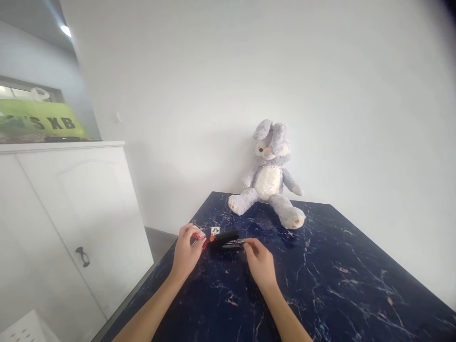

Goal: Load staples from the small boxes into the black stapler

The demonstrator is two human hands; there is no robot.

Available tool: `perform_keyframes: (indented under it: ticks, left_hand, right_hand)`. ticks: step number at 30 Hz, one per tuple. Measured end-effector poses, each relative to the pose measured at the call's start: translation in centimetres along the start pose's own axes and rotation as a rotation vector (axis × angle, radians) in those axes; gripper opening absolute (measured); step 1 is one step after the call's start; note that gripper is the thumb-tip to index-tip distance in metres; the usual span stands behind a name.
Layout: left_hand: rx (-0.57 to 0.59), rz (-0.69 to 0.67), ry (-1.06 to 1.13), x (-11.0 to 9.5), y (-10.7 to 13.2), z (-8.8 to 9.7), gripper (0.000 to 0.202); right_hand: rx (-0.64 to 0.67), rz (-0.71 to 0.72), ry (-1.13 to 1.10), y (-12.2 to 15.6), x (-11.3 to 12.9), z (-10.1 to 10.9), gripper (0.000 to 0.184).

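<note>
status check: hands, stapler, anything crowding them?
Left hand closed on small red box. Right hand pinching metal tip of black stapler. Plush rabbit sits apart, far table edge.

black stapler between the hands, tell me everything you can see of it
The black stapler is small, dark and glossy like plastic, with a silvery metal part showing at its right end. It lies lengthwise on the dark blue marbled table. The right hand pinches its metal end with the fingertips; the left hand, holding a small red box, meets its left end. Whether it is open is unclear.
</note>
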State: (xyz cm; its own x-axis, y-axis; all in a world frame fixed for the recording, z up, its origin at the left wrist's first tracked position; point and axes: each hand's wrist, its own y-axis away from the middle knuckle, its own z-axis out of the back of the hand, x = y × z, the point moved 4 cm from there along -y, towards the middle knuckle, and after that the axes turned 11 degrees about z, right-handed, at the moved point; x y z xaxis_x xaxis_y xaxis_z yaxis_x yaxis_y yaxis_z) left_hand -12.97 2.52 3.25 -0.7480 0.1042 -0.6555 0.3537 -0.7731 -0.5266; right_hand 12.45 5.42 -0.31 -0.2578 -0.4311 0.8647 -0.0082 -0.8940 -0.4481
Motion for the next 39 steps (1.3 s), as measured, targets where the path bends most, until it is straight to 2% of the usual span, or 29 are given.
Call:
perform_keyframes:
  ticks: [3,5,8,12,16,20,22,23,25,27,28,31,35,39]
  left_hand:
    - [0.022,0.003,-0.12,1.5,-0.6,-0.4,0.014]
    - [0.0,0.003,-0.139,1.6,-0.5,-0.5,0.015]
    - [-0.012,-0.073,-0.192,0.7,0.1,-0.8,0.018]
    - [0.099,-0.19,-0.27,-0.2,0.9,-2.3,0.037]
    - [0.19,-0.143,-0.28,0.4,0.8,-3.6,0.047]
    - [0.225,-0.107,-0.258,0.4,0.6,-3.9,0.044]
    - [0.234,-0.109,-0.243,0.1,0.7,-3.8,0.043]
    - [0.233,-0.103,-0.237,0.0,0.8,-3.8,0.044]
    - [0.228,-0.077,-0.228,-0.1,0.9,-3.7,0.045]
    - [0.231,-0.05,-0.225,-0.1,0.9,-3.8,0.045]
    - [0.236,-0.043,-0.225,-0.1,0.9,-3.8,0.045]
    - [0.247,-0.035,-0.218,0.0,0.9,-3.9,0.044]
    - [0.243,-0.03,-0.215,0.0,0.8,-3.9,0.043]
    - [0.247,-0.014,-0.229,0.2,0.7,-3.7,0.042]
  right_hand:
    - [-0.139,-0.058,0.18,0.0,-0.6,1.0,0.035]
    - [-0.152,-0.081,0.284,0.0,-1.0,1.0,0.042]
    - [-0.052,-0.05,0.411,-0.2,-1.4,0.3,0.052]
    - [0.073,0.03,0.483,-0.2,-1.4,-0.8,0.059]
    - [0.242,0.167,0.418,0.6,-0.6,-2.3,0.065]
    - [0.406,0.389,0.325,1.8,1.5,-4.4,0.07]
    - [0.386,0.427,0.294,1.8,2.0,-4.8,0.066]
    - [0.319,0.391,0.301,1.5,1.9,-4.6,0.062]
    - [0.121,0.231,0.348,0.6,1.0,-3.8,0.056]
    - [0.004,0.082,0.408,-0.2,-0.2,-3.1,0.063]
    - [0.01,0.051,0.429,-0.5,-0.6,-3.0,0.069]
    - [0.148,0.045,0.41,-0.8,-1.2,-3.5,0.08]
    - [0.211,0.006,0.354,-0.3,-0.9,-3.6,0.078]
    - [0.256,0.062,0.341,0.0,-0.5,-3.7,0.078]
